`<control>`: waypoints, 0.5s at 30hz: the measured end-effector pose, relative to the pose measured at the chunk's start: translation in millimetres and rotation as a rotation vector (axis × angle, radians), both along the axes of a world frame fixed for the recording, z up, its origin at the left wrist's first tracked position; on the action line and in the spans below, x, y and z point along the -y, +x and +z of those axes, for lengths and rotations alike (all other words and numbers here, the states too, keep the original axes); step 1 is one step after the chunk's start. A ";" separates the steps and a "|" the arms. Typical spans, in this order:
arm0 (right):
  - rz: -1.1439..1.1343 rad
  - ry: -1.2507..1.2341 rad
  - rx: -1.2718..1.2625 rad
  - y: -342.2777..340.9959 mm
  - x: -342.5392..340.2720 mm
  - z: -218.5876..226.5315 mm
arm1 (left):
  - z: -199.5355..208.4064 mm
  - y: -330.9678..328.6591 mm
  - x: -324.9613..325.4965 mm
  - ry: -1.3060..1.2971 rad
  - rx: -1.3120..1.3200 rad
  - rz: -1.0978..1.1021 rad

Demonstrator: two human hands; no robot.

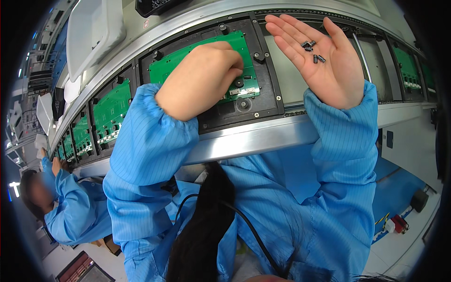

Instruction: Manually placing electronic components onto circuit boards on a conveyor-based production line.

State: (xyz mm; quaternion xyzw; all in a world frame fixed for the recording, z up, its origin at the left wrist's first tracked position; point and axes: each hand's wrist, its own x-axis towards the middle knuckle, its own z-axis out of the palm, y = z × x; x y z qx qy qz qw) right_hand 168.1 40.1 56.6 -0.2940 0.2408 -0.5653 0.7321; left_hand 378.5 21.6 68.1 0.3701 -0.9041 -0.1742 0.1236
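Note:
My left hand (204,77) is bent over a green circuit board (176,58), back of the hand up. Its fingers are curled and pinched together close to the board's right part, and whatever they hold is hidden. Near the fingertips a small black part (247,76) sits on the board, with white connectors (249,90) along the near edge. To the right, my right hand (331,70) is held palm up, open, fingers stretched out. Several small black cylindrical capacitors (315,59) lie loose on its palm and finger bases.
The board lies in a black carrier frame (270,89) with screws and knobs. More boards in carriers line the track on the left (110,110) and right (406,66). A metal rail (253,138) runs along the near side. A white tray (94,40) stands behind. At far left a co-worker (77,207) sits.

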 end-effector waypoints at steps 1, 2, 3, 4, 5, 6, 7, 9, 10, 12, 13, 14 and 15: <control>0.086 -0.102 0.175 -8.2 7.6 -23.6 | 1.9 -3.8 -0.8 -0.015 -0.013 0.004; 0.171 -0.205 0.349 -15.6 13.5 -42.9 | 3.5 -8.0 -1.5 -0.030 -0.025 0.006; 0.257 -0.307 0.524 -19.4 16.1 -51.0 | 3.7 -11.9 -1.3 -0.044 -0.038 0.009; 0.259 -0.304 0.523 -16.6 14.3 -41.7 | 3.8 -14.8 -1.5 -0.041 -0.039 0.012; 0.177 -0.179 0.392 -8.5 9.8 -23.1 | 1.6 -16.7 -1.3 -0.044 0.007 0.019; 0.100 -0.057 0.259 1.7 4.0 0.3 | 0.3 -17.6 -2.5 -0.047 0.053 0.032; 0.024 0.064 0.125 10.5 -0.8 19.9 | -0.7 -17.6 -3.6 -0.050 0.099 0.045; -0.066 0.183 -0.015 10.6 -3.5 25.6 | 1.6 -19.1 -5.2 -0.055 0.139 0.045; -0.015 0.119 0.086 5.7 -2.7 14.9 | 5.3 -19.0 -6.1 -0.058 0.135 0.046; 0.079 -0.008 0.284 -9.0 0.6 -12.2 | 12.1 -22.3 -4.8 -0.064 0.122 0.040; 0.128 -0.073 0.383 -13.0 2.1 -19.3 | 15.4 -23.9 -3.7 -0.068 0.117 0.038; 0.131 -0.072 0.383 -12.7 4.2 -22.4 | 18.0 -24.7 -3.0 -0.067 0.116 0.041; 0.188 -0.084 0.422 -12.4 5.9 -25.0 | 20.5 -27.5 -2.0 -0.115 -0.007 0.018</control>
